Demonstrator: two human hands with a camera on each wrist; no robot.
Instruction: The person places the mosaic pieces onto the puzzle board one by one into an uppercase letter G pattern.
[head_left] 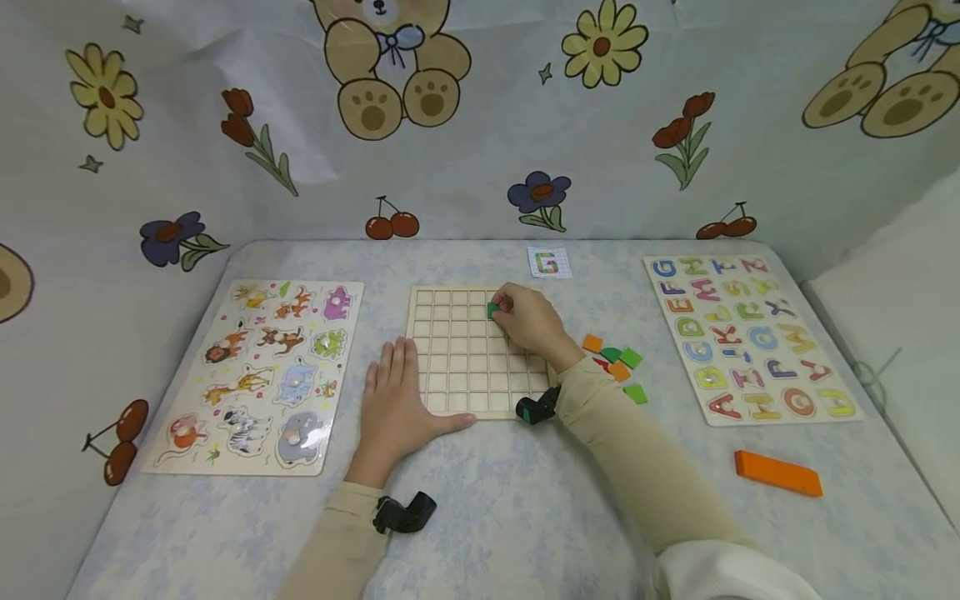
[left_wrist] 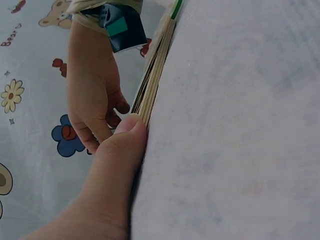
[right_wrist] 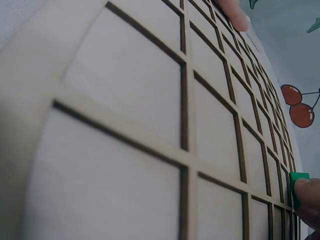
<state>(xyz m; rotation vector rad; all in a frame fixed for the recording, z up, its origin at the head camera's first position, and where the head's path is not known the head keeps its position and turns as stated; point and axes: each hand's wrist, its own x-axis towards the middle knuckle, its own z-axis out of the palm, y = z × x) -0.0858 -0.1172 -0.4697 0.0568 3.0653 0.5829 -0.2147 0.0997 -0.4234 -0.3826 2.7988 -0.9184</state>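
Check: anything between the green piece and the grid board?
Nothing visible: the right hand holds the green piece at the far side of the grid board. The left hand is clear, at the near-left corner.

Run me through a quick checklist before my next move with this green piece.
1. Green piece held: ok, pinched in the right hand.
2. Grid board steadied: ok, left hand at its near left corner.
3. Pattern card visible: ok, uncovered beyond the board.
4. Green piece seated in a cell: cannot tell, it is partly covered.
5. Loose pieces all on the board: not ok, they lie right of it.
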